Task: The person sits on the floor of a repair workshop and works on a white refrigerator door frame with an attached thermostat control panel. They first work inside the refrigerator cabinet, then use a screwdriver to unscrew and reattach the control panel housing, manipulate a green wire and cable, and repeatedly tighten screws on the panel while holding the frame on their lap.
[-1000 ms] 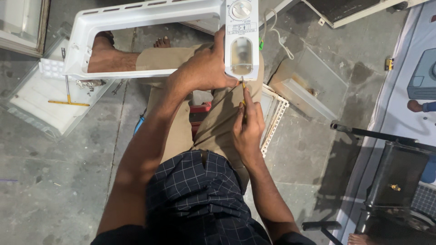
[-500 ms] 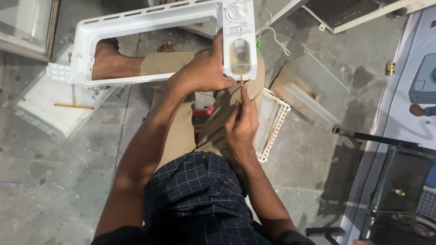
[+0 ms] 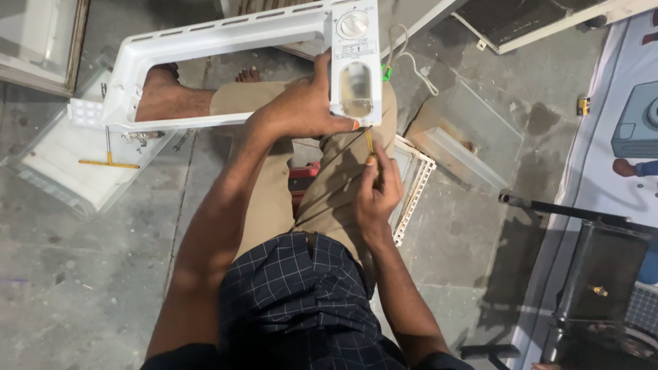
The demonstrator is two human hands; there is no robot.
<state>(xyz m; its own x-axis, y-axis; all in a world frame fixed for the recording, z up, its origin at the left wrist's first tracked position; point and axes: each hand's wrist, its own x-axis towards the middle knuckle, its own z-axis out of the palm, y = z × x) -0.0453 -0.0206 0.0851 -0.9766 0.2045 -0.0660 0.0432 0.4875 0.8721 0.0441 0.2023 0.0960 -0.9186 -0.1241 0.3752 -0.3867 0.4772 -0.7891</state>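
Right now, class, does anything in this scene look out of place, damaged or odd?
Yes. The white appliance front panel is off its machine, propped across the person's lap by the left hand, while the right hand holds a screwdriver at its lower edge. Small loose bits lie on a clear tray on the floor.

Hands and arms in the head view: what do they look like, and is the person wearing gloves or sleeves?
No gloves: the left hand and right hand are bare, with no ring, watch or band visible. Both forearms are uncovered up to dark short sleeves at the bottom edge. A dark checked shirt with thin pale lines covers the torso.
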